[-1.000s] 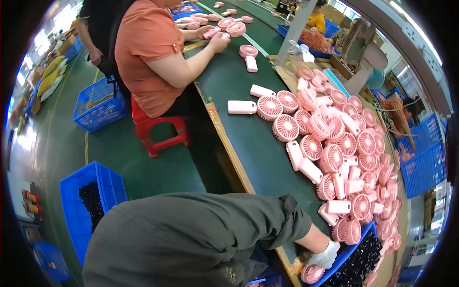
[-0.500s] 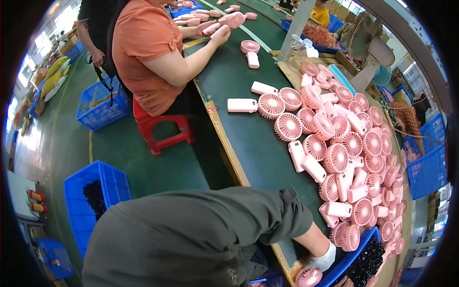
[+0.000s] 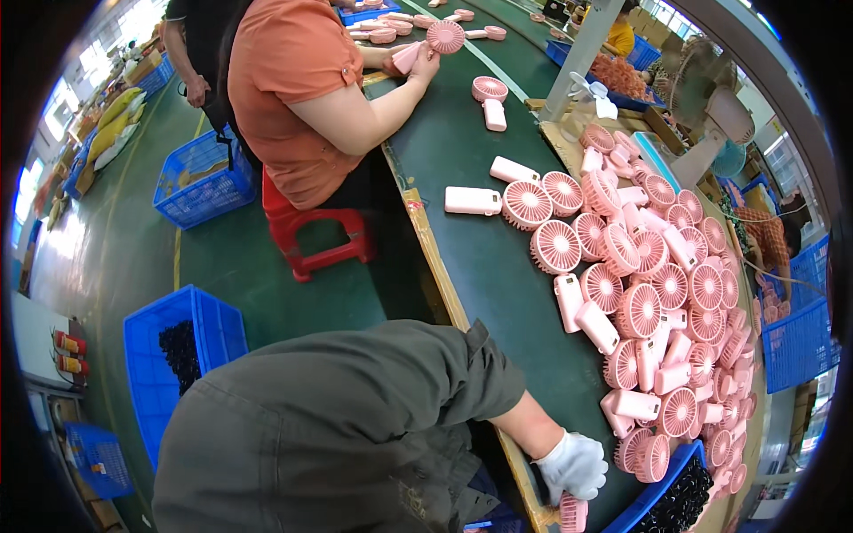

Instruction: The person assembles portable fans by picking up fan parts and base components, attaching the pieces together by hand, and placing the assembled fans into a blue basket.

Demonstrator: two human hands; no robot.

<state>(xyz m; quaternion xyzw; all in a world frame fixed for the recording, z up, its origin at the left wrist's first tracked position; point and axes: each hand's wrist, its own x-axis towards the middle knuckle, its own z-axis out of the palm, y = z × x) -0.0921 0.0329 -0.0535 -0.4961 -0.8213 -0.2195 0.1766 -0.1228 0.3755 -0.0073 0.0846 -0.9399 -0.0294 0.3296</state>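
Observation:
My left hand [image 3: 576, 465], in a white glove, reaches over the front edge of the green worktable at the bottom of the view. Its fingers curl down onto a pink handheld fan [image 3: 574, 514], whose ribbed round head shows below them. The rest of that fan is cut off by the lower edge. Close to the right of the hand stands a blue bin [image 3: 653, 494] holding small black parts [image 3: 682, 497]. Beyond it spreads a big heap of pink handheld fans [image 3: 641, 311], with round grilles and short handles. My right hand is out of view.
A person in an orange shirt [image 3: 293, 98] sits on a red stool [image 3: 311, 244] farther along the table, holding a pink fan. Blue crates [image 3: 200, 182] stand on the floor at left. A metal post [image 3: 582, 58] and a large standing fan [image 3: 711, 98] rise beyond the heap.
My left hand has moved left, away from the blue bin, and now covers the pink fan. Bare fingers at the bin's lower edge have gone from view. The seated person's fan has turned.

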